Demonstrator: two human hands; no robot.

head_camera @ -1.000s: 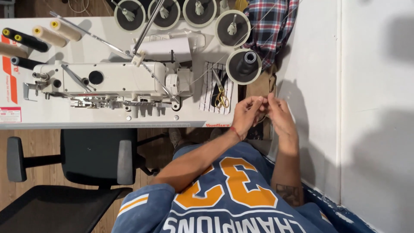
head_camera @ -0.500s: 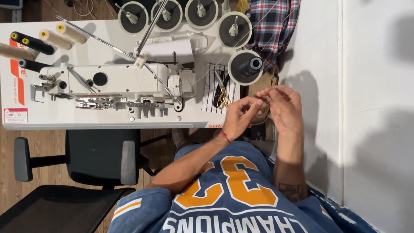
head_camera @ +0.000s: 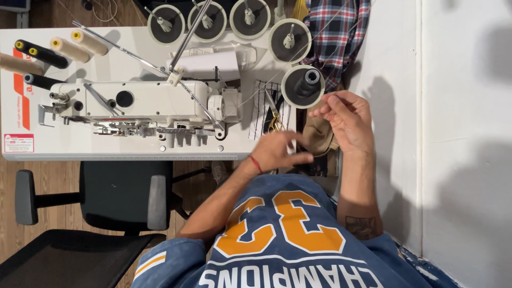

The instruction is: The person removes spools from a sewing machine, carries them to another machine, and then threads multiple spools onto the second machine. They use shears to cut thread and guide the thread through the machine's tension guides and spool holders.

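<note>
- Beside the right end of the white sewing table, the person's two hands work close to a dark thread cone that stands on a round pale disc.
- The right hand is raised just beside that cone, fingertips pinched together as if on a fine thread; the thread itself is too thin to make out for certain.
- The left hand sits lower, at the table's front corner, fingers curled and closed around something small and pale; what it is cannot be told. A red band circles its wrist.
- Between the hands lies a tan cloth bundle, partly hidden by the right hand.
- Gold-handled scissors lie on the table just left of the cone, near the left hand.
- A cream industrial sewing machine fills the middle of the table, with a slanted metal thread rod crossing above it.
- Four more round cone stands line the back edge, well apart from the hands.
- Spare spools, black and cream, lie at the far left of the table.
- A plaid shirt hangs behind the cone, against the white wall.
- A black chair stands under the table front, left of the person's arm.
</note>
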